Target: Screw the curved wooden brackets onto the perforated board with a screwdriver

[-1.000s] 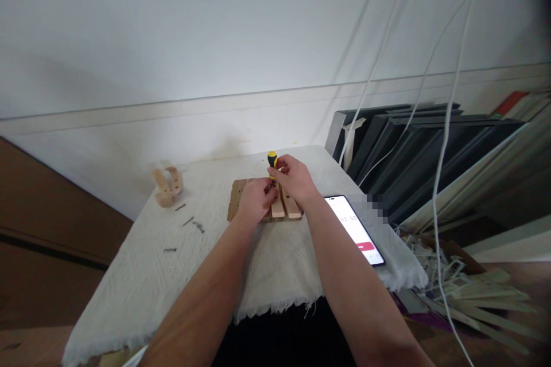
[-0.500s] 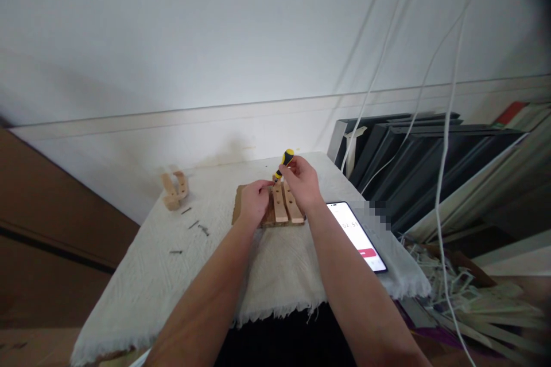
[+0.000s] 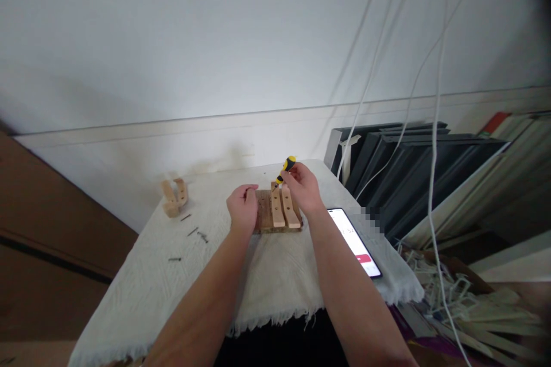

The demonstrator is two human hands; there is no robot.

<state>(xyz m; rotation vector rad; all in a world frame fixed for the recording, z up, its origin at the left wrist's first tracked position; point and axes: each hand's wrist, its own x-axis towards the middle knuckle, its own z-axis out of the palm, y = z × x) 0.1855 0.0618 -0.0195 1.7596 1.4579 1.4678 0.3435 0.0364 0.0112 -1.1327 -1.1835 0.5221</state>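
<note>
My right hand (image 3: pixel 303 184) grips a yellow and black screwdriver (image 3: pixel 289 163), tilted with its tip down at the upper part of a pale wooden piece (image 3: pixel 278 217). That piece has dark holes and lies on a brown wooden board (image 3: pixel 265 218). A second pale wooden piece (image 3: pixel 293 219) lies beside it, partly behind my right hand. My left hand (image 3: pixel 242 209) is closed around the board's left side, its thumb at the top; some of its fingers are hidden.
Loose pale wooden pieces (image 3: pixel 171 200) and several dark screws (image 3: pixel 202 236) lie left on the white cloth (image 3: pixel 142 287). A lit phone (image 3: pixel 358 249) lies right of my arm. Dark panels (image 3: pixel 413 166) lean right of the table; white cables (image 3: pixel 434 183) hang there.
My left hand has moved from beside the screwdriver tip to the board's left side, showing more of the board. The screwdriver stays at the same wooden piece. The view has shifted slightly.
</note>
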